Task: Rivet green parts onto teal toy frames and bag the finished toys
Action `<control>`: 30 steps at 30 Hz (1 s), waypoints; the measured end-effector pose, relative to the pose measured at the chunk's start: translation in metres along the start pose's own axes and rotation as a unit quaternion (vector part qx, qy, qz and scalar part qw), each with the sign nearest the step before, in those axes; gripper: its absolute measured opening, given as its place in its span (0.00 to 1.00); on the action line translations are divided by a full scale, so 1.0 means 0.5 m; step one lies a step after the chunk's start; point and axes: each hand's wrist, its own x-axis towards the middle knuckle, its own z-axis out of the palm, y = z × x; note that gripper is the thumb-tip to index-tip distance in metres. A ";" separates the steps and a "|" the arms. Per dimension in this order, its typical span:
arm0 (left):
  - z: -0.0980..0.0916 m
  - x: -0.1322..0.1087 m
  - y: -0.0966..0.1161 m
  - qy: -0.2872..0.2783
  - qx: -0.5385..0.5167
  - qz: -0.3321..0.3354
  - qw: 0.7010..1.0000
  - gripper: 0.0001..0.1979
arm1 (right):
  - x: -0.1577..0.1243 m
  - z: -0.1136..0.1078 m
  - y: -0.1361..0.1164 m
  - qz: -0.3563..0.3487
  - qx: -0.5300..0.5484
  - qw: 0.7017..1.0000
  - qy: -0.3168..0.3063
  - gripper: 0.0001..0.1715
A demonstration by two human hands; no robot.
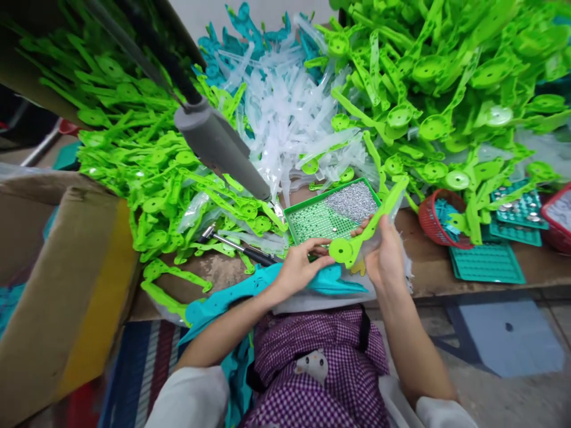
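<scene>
My right hand is closed around the upper arm of a lime-green plastic part, which has a round disc at its lower end and a pale translucent strip along its upper end. My left hand has its thumb and curled fingers at the left edge of that disc; part of the fingers is hidden. Just beyond both hands is a green perforated tray with a heap of small silvery metal pieces. Turquoise plastic parts lie under my left forearm, near my lap.
Heaps of lime-green parts and translucent white parts cover the back. A grey tool hangs at centre left. A hammer lies beside the tray. Right: a red basket and teal trays. Left: a cardboard box.
</scene>
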 end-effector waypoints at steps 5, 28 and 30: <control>-0.004 0.025 -0.025 -0.028 -0.025 -0.023 0.999 0.15 | -0.013 -0.015 -0.018 0.053 0.052 0.996 0.054 0.14; 0.013 0.027 -0.025 0.005 0.191 0.038 0.981 0.12 | -0.023 0.001 -0.017 0.080 0.126 0.987 0.053 0.18; 0.013 0.026 -0.024 0.006 0.197 0.036 0.980 0.12 | -0.028 0.007 -0.018 0.084 0.141 0.985 0.061 0.17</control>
